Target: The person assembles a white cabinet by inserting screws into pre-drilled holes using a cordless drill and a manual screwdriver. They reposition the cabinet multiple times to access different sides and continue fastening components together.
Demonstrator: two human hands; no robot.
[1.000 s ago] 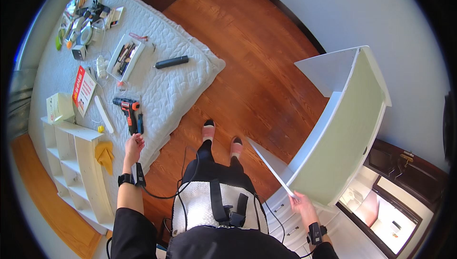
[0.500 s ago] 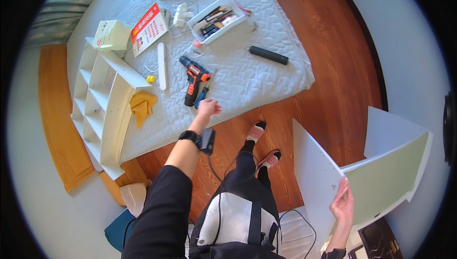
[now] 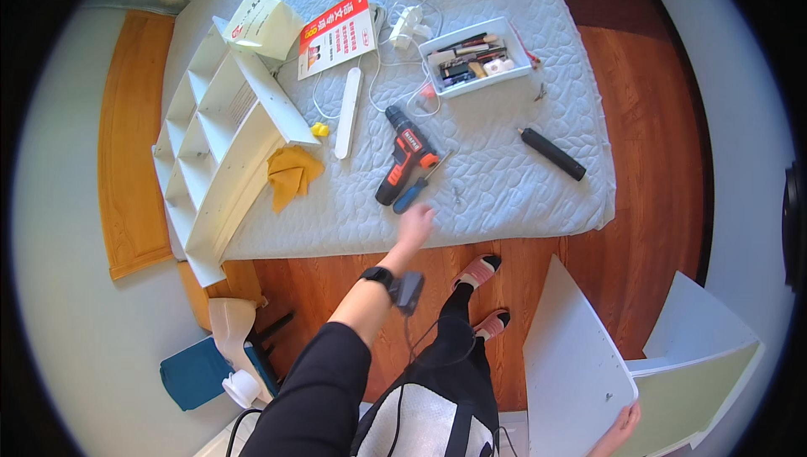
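Observation:
My left hand (image 3: 416, 223), its fingers curled together, hovers over the bed's near edge. What it holds, if anything, is hidden. Just beyond it lie a blue-handled screwdriver (image 3: 409, 195) and a black and orange cordless drill (image 3: 405, 157). Beside them a few tiny metal bits (image 3: 456, 196), perhaps screws, rest on the quilted cover. At lower right, my right hand (image 3: 620, 430) grips the edge of a white panel (image 3: 572, 348). This panel stands on the floor, joined to or leaning against a white box-like furniture piece (image 3: 698, 373); which, I cannot tell.
On the bed (image 3: 504, 205) sit a white shelf unit (image 3: 223, 125), a yellow cloth (image 3: 292, 174), a white bar (image 3: 348, 112), a red-and-white booklet (image 3: 340, 34), a tray of small items (image 3: 479, 87) and a black cylindrical tool (image 3: 552, 154). A wooden headboard (image 3: 134, 146) stands left.
The view has shifted, so the bed's things appear farther right and my right hand sits lower in the picture. My left hand stays near the screwdriver. My right hand remains at the panel's edge.

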